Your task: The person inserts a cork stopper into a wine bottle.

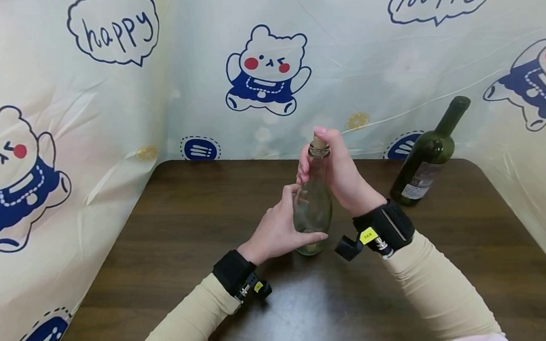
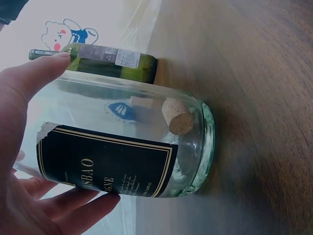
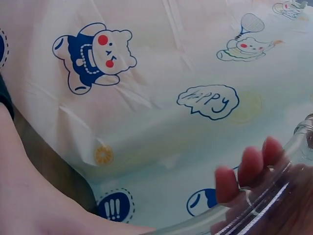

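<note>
A clear glass bottle [image 1: 314, 209] stands on the wooden table between my two hands. My left hand [image 1: 275, 227] grips its lower body, thumb on the near side. My right hand [image 1: 343, 174] wraps the neck, with its thumb on top of a cork [image 1: 319, 142] in the mouth. In the left wrist view, a second cork [image 2: 177, 117] lies inside near the base, and the bottle bears a black label [image 2: 107, 161] with gold lines. The right wrist view shows fingertips [image 3: 250, 166] behind the glass neck; the mouth is mostly cut off there.
A dark green wine bottle [image 1: 421, 167] with a label stands at the back right of the table [image 1: 190, 223]. Behind and beside the table hangs a pale curtain [image 1: 188, 76] printed with cartoon bears. Each wrist wears a black strap with a small camera.
</note>
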Demonstrator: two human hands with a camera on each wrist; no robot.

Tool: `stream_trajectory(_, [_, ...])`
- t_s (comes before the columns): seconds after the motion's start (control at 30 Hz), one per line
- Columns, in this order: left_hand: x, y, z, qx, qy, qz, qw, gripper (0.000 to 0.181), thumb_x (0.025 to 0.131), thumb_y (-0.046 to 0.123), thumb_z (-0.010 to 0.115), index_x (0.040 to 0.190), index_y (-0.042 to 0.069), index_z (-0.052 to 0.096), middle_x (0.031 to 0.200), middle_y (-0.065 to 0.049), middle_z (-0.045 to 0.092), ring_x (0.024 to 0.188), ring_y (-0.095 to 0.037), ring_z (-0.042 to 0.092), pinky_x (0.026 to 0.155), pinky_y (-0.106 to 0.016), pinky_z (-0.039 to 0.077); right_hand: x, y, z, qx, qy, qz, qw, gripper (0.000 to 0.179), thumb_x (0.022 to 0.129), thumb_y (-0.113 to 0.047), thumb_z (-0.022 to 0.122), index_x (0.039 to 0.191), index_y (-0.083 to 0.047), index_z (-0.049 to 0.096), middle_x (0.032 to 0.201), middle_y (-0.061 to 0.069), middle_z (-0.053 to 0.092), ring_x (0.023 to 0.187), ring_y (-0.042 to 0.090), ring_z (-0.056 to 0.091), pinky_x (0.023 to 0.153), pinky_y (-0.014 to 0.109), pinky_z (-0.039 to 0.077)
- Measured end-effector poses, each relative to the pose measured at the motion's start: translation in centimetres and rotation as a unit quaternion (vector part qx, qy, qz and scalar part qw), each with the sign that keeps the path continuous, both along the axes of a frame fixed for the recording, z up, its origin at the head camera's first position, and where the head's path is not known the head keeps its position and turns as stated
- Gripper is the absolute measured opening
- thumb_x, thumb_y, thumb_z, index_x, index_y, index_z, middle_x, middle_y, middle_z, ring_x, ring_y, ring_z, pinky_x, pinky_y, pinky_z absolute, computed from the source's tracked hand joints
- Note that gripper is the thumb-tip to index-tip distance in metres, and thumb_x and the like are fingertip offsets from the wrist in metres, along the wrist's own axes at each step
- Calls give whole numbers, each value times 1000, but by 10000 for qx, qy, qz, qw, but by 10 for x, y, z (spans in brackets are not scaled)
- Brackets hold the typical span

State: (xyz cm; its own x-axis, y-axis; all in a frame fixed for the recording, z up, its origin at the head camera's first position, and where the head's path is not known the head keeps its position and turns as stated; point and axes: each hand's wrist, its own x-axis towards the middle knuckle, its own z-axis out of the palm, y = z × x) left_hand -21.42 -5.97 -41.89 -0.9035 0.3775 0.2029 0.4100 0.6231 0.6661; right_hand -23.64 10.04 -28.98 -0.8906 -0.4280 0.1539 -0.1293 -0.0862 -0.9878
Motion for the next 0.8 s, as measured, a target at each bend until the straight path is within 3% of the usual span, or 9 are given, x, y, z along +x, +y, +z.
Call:
stream_trajectory(0.3, [0, 0, -1, -13, 94, 6, 10000, 111, 71, 70, 77, 152, 17, 23, 126, -9, 64, 94, -20, 69, 78, -39, 58, 3, -12, -1, -359, -85, -441, 9983, 65, 100, -54, 23, 58, -10, 46, 55, 2, 43, 58, 24, 43, 64, 39, 43])
stream_trajectory(0.8, [-1, 0, -1, -1, 82, 37, 10000, 112, 70, 71, 77, 153, 17, 23, 129, -9, 64, 97, -20, 69, 80, -39, 58, 2, -14, -2, -438, 213, -535, 9974, 65, 102, -49, 18, 57, -10, 45, 54, 2, 43, 56, 28, 41, 61, 37, 43])
